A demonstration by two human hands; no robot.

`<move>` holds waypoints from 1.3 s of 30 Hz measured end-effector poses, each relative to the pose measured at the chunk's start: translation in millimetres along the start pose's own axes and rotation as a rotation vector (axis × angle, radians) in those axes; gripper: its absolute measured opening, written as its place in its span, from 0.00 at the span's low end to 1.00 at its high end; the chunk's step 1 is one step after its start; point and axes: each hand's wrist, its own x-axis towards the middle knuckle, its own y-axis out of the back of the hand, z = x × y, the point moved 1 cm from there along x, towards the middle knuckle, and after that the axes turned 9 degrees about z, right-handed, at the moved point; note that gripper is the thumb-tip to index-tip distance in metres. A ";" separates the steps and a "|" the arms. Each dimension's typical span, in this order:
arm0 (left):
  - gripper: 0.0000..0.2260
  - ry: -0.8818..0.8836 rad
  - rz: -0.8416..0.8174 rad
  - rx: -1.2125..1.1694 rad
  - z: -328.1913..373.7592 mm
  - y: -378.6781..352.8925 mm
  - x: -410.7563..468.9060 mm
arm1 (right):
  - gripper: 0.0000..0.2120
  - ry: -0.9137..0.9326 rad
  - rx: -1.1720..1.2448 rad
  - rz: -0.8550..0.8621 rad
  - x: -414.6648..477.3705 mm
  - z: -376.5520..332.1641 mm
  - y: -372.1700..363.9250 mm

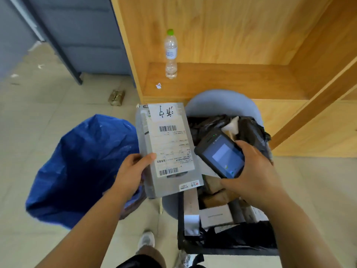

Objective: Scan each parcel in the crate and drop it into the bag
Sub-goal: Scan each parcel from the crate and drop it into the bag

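One parcel [168, 147] is out of the crate [180, 225] and held up in front of you: a flat grey box with a white shipping label facing up, between the blue bag [83, 167] on your left and the crate on your right. Your left hand [133, 171] grips its near left edge, with the thumb pressed on the label side and the fingers curled underneath. Your right hand [253, 171] is wrapped round the handheld scanner [222, 153]. The scanner's lit screen faces you and its body sits just beside the parcel's right edge, over the crate.

The box looks like stiff card, and since you carry it one-handed by an edge, it is probably light. Its smooth faces and label could slip, so a firm pinch at that edge seems the safest hold. Your thumb lies near the lower barcode without covering it, and the upper barcode is fully exposed.

Several more parcels lie in the crate. Some are in black plastic wrap [249, 130] that will likely feel soft and floppy, and others are boxy and firm. The bag's mouth stands open just left of the parcel, so the drop looks like a short swing.
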 end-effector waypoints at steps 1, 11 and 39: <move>0.14 0.007 0.029 0.006 -5.7 14.6 2.2 | 0.42 0.042 -0.009 -0.022 5.2 -10.0 -10.0; 0.16 0.339 0.287 0.042 -79.9 157.9 62.8 | 0.41 0.183 -0.223 -0.323 41.5 -120.3 -126.0; 0.33 0.574 0.025 0.490 -297.7 177.9 376.1 | 0.30 0.044 -0.544 -0.448 178.6 -151.9 -428.4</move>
